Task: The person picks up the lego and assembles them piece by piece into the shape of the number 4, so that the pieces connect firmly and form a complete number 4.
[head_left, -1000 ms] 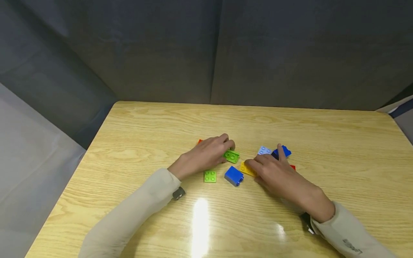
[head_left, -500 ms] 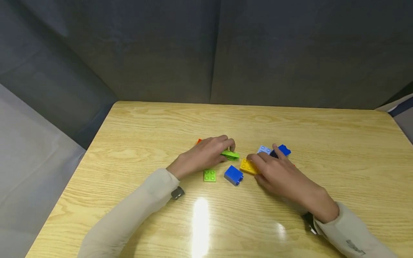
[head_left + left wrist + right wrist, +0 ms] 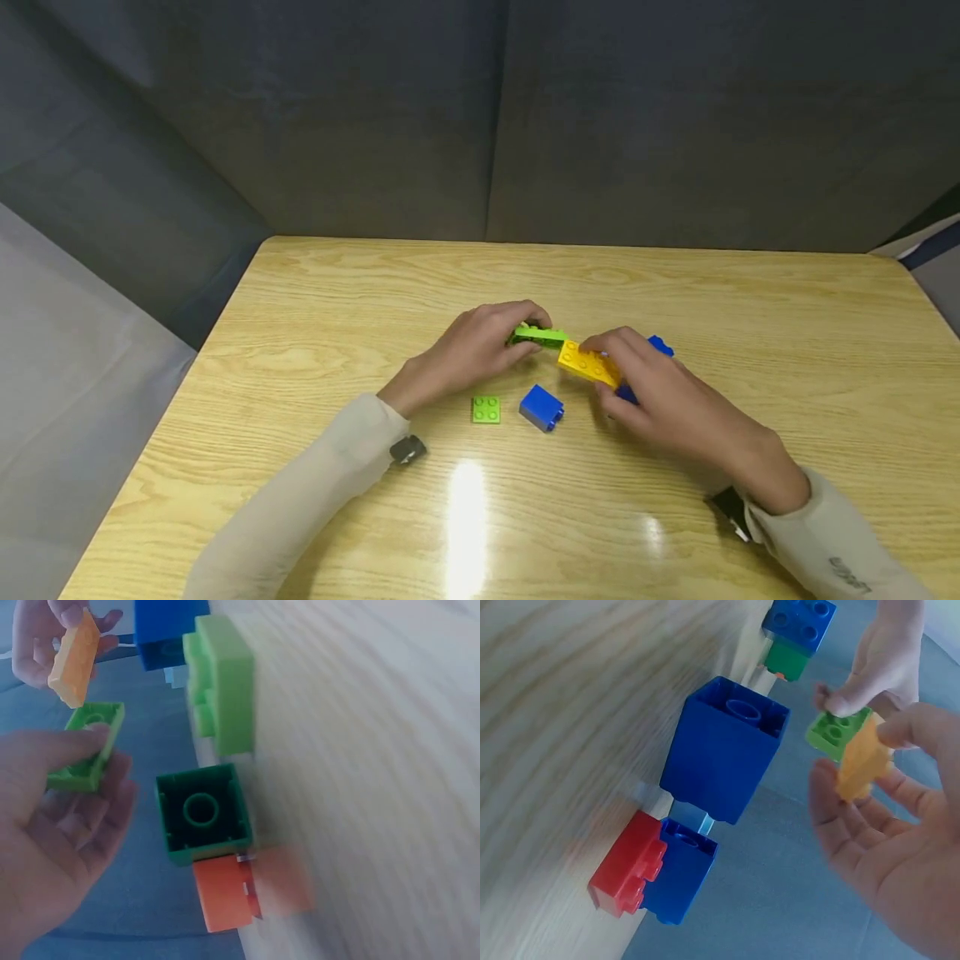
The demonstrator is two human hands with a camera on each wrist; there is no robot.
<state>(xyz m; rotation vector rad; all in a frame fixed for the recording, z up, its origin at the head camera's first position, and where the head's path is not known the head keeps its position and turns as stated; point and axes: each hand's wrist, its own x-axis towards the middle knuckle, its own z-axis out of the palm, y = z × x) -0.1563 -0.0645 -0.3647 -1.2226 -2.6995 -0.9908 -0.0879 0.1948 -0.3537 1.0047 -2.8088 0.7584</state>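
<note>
Raised off the table, my left hand (image 3: 483, 346) pinches a light green brick (image 3: 542, 336) between thumb and fingers, its hollow underside facing the left wrist camera. My right hand (image 3: 667, 400) holds a yellow brick (image 3: 582, 363) by its right part, studs upward in the head view. The two bricks are close together; the left wrist view shows the yellow one (image 3: 76, 660) just beyond the green one (image 3: 88, 750). Whether they touch, I cannot tell. Below them on the table lie a small light green brick (image 3: 486, 409) and a blue brick (image 3: 542, 407).
Beside the right hand, more blue (image 3: 660, 345) shows, partly hidden. A red brick (image 3: 628, 862) stands by a blue one (image 3: 679, 870) in the right wrist view. Dark green (image 3: 201, 811) and orange (image 3: 223, 892) bricks appear in the left wrist view. Grey cloth (image 3: 375, 125) hangs behind the table.
Both bricks have been lifted: the left hand has moved slightly up and right with the green one, and the yellow one has risen in the right hand. The other bricks near the front have stayed put.
</note>
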